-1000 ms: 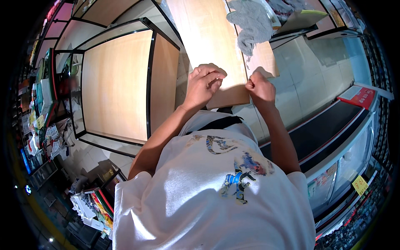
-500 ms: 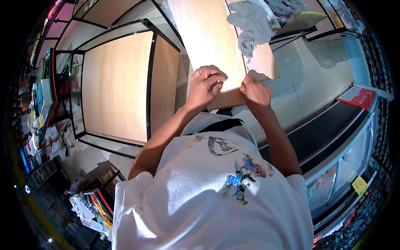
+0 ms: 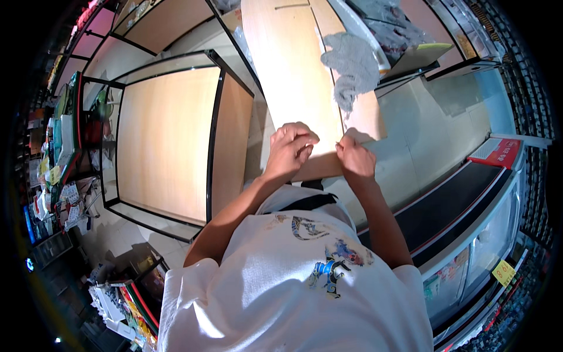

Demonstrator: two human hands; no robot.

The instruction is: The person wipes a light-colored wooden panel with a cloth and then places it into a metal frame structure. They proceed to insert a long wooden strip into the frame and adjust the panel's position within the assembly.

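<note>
Over the near end of a light wooden table [image 3: 293, 76], both of my hands are raised with the fingers curled. My left hand [image 3: 288, 151] is closed in a loose pinch, thumb close to the forefinger; whatever it may hold is too small to see. To its right, my right hand [image 3: 356, 158] pinches at the table's near edge, with a tiny tip of something between thumb and forefinger that I cannot name. Just beyond the right hand lies a fluffy grey cloth-like piece [image 3: 353, 66], its ragged lower end trailing as a thin wisp toward that hand.
To the left stands a black-framed wooden-topped table [image 3: 167, 141]. A glass-fronted counter [image 3: 469, 234] with a dark top runs along the right, with a red and white box [image 3: 497, 152] on it. Clear plastic bags [image 3: 387, 23] are piled beyond the grey piece. Crowded shelves [image 3: 64, 141] line the far left.
The whole view has tilted, so tables and hands sit lower in the picture. Both hands keep nearly the same pinching pose; the grey piece looks unmoved on the table.
</note>
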